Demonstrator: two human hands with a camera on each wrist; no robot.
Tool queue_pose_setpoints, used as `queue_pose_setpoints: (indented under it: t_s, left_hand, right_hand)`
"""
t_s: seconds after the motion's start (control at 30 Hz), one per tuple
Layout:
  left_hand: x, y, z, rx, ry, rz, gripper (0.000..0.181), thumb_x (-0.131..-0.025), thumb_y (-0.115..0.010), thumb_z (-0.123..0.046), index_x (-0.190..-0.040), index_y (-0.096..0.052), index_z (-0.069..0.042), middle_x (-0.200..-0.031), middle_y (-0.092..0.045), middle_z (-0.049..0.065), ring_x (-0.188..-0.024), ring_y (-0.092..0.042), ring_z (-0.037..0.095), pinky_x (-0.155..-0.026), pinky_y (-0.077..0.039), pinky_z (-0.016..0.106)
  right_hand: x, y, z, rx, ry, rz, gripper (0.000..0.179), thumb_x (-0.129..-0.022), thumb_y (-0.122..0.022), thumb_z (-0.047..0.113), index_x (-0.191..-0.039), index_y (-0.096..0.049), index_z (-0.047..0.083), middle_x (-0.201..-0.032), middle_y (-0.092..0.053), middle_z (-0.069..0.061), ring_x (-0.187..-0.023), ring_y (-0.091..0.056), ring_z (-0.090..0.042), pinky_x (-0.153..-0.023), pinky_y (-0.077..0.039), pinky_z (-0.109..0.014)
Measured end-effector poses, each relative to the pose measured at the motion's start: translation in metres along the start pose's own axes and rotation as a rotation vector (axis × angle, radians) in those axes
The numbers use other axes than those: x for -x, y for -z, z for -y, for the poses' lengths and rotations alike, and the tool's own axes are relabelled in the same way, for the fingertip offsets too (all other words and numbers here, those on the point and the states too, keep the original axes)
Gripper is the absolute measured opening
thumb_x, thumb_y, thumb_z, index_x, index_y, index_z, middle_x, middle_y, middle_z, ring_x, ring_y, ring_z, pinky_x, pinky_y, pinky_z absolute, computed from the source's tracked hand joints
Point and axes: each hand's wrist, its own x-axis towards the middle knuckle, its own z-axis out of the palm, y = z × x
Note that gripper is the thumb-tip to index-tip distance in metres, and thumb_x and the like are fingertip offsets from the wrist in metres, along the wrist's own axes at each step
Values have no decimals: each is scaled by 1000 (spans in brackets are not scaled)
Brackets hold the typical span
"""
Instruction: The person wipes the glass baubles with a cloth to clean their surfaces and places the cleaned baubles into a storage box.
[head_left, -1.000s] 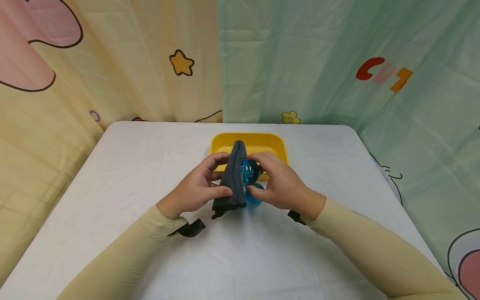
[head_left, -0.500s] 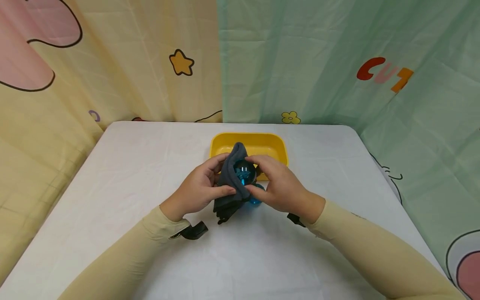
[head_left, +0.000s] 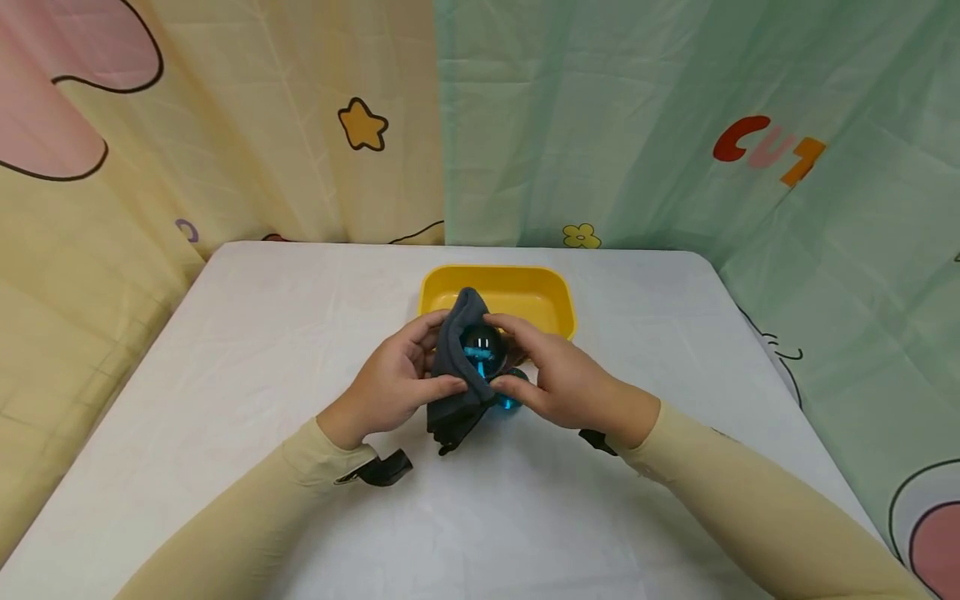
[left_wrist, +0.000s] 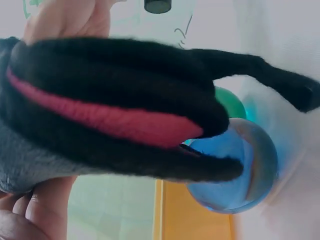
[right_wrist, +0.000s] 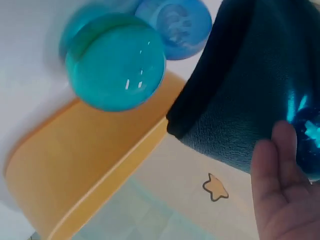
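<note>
In the head view my left hand [head_left: 386, 387] grips a folded dark grey cloth piece [head_left: 452, 358], thumb on the near side. My right hand [head_left: 558, 371] holds a shiny see-through ball [head_left: 483, 348] with blue inside, its thumb and fingers at the cloth's edge. The ball sits against the cloth's curved fold; how deep is hidden. In the left wrist view the cloth has black edges [left_wrist: 120, 85], a pink strip [left_wrist: 110, 120] between them and a dangling black strap [left_wrist: 260, 70]. Below, a teal ball [right_wrist: 117, 65] and a blue ball [right_wrist: 175, 25] lie on the table.
A shallow yellow tray [head_left: 551, 287] stands just beyond the hands, partly hidden by them. The white tabletop [head_left: 300, 292] ends at curtains [head_left: 525, 125] behind. Black straps [head_left: 386, 468] hang at the wrists.
The cloth has bent round the ball, and the ball has moved left, deeper into its fold. The right fingers have followed it to the cloth's edge. The tray has not moved.
</note>
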Motion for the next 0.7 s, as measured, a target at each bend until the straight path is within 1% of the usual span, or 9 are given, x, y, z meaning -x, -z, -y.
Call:
queue_pose_setpoints:
  t_s: [0.07,0.13,0.23,0.3,0.4,0.47,0.53,0.6,0.7]
  left_hand:
    - [0,1,-1,-3,-2,-1,76,-92,-78,3,-157,-39,-1,-145,-59,23,-113,-71,20,-97,-61,28]
    - [0,1,-2,-1,-11,5,75,-92,-77,3,-157,-39,-1,-146,-59,24,-114,-70,19,-98,-61,28]
    - [1,0,-3,3,-27,27,75,-92,-78,3,-156,-39,-1,-146,-59,24,-114,-70,19,-97,-61,28]
    - [1,0,-3,-4,-42,29,75,-92,-78,3,-156,-40,-1,-145,-59,24,-114,-69,19,-97,-61,28]
    - [1,-2,-3,-15,-61,20,75,-91,-78,5,-156,-40,-2,-145,-60,23,-115,-69,19,-97,-61,28]
    - [2,-3,-2,-17,-73,9,75,-91,-77,6,-155,-40,-2,-144,-60,23,-115,-69,18,-98,-61,28]
    - [1,-4,-2,-14,-81,-5,75,-90,-77,7,-155,-40,-1,-143,-60,23,-116,-69,17,-99,-60,27]
    - [1,-4,-2,-14,-80,-19,76,-90,-77,9,-155,-39,0,-142,-60,24,-114,-69,16,-99,-60,27]
    - [0,-3,-2,-14,-78,-41,77,-90,-76,11,-156,-38,1,-141,-60,25,-112,-69,14,-99,-60,25]
  right_hand:
    - [0,2,0,50,39,19,71,-97,-76,11,-157,-37,2,-137,-66,-13,-106,-72,-21,-97,-62,-41]
    - [1,2,-1,108,73,13,71,-97,-76,11,-156,-38,1,-140,-65,-15,-106,-73,-22,-96,-62,-41]
    - [2,0,-2,142,75,-10,69,-96,-77,15,-154,-41,0,-128,-72,-13,-99,-74,-20,-88,-64,-36]
    - [3,-2,-3,115,45,-16,68,-98,-76,19,-154,-40,1,-116,-76,-9,-93,-73,-16,-81,-63,-31]
    - [3,-5,-4,22,-7,-28,58,-102,-69,21,-151,-44,2,-99,-77,-3,-84,-69,-12,-73,-60,-27]
    - [2,-8,-5,-29,-26,-50,52,-104,-66,22,-150,-48,3,-94,-75,-1,-81,-65,-10,-72,-59,-26]
    - [3,-8,-3,-54,-21,-74,54,-105,-65,21,-152,-45,2,-94,-73,-1,-82,-64,-11,-72,-59,-27]
    - [3,-8,-2,-44,5,-85,63,-104,-67,18,-157,-38,2,-97,-73,-3,-84,-65,-12,-70,-58,-27]
    - [3,-5,-1,23,60,-59,75,-101,-71,13,-161,-26,4,-116,-72,-11,-96,-71,-18,-81,-63,-33]
